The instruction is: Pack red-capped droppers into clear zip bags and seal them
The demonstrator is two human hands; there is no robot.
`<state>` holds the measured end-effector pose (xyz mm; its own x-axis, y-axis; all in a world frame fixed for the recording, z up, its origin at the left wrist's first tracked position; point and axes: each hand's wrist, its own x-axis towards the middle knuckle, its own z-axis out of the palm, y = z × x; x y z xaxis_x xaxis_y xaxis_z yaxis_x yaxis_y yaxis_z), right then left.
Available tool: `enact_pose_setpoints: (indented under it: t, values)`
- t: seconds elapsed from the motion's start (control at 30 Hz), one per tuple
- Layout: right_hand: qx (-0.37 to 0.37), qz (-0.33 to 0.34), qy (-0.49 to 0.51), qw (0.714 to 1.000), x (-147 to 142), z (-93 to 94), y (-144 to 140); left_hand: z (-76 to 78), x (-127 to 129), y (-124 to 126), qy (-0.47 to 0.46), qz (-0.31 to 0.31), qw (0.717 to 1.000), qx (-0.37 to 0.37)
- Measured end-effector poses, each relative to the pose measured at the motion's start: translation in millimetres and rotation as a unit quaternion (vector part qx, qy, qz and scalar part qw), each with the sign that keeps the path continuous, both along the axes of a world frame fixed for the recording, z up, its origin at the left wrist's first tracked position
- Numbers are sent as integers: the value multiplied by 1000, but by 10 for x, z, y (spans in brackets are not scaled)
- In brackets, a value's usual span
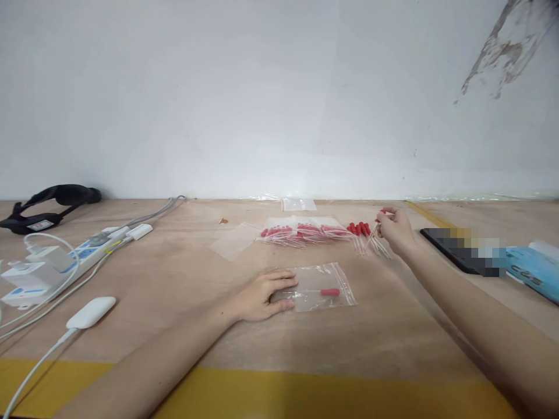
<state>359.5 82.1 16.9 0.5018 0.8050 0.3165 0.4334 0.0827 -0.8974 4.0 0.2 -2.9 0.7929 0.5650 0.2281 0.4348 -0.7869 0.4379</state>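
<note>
The left hand (266, 297) is lying flat, fingers and thumb spread, and is pressing the near end of a clear zip bag (311, 279); inside it, a bagged dropper (330, 292) is pointing its red bulb away to the hand's right. The right hand (395, 227) is pinching a red-bulbed dropper (383, 210) between thumb and fingertips. Just left of that hand, loose droppers (360, 228) are lying in a heap. Beyond the left hand, filled bags (301, 230) are forming an overlapping row, and flat bags (236, 241) are lying at the row's left. Judging by this layout, bagging is partly complete: the row is done, while the loose droppers are awaiting bags. Right of the right hand, a black phone (448, 256) is lying partly masked by pixelation, beside a blue packet (533, 270) bearing dark, illegible lettering. Far left of the left hand, a black headset (56, 198) is carrying a white label, too small to read.
</note>
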Motion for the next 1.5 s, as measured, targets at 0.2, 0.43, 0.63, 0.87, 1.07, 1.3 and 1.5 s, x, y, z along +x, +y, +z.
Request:
enact_pose_setpoints:
  t: [0.2,0.43,0.63,0.87,1.07,1.3,1.5]
  values:
    - [-20,97,187,977,-285,-264,-580,-14,-6,4,1,1,1000,0]
    - [-65,214,300,927,-580,-440,-801,26,-11,-14,8,7,1000,9]
    - [-129,310,87,938,-539,-410,-917,37,-11,-21,6,13,1000,10]
    - [-111,293,-121,942,-477,-431,-846,36,-3,-19,8,8,1000,19]
    - [-68,381,-112,915,-621,-399,-907,41,1,-19,5,9,1000,20]
    - [-171,341,-58,922,-358,-207,-728,20,-8,-2,15,6,1000,19]
    - [-131,46,-179,974,-47,-167,-152,43,-15,-3,47,-4,999,10]
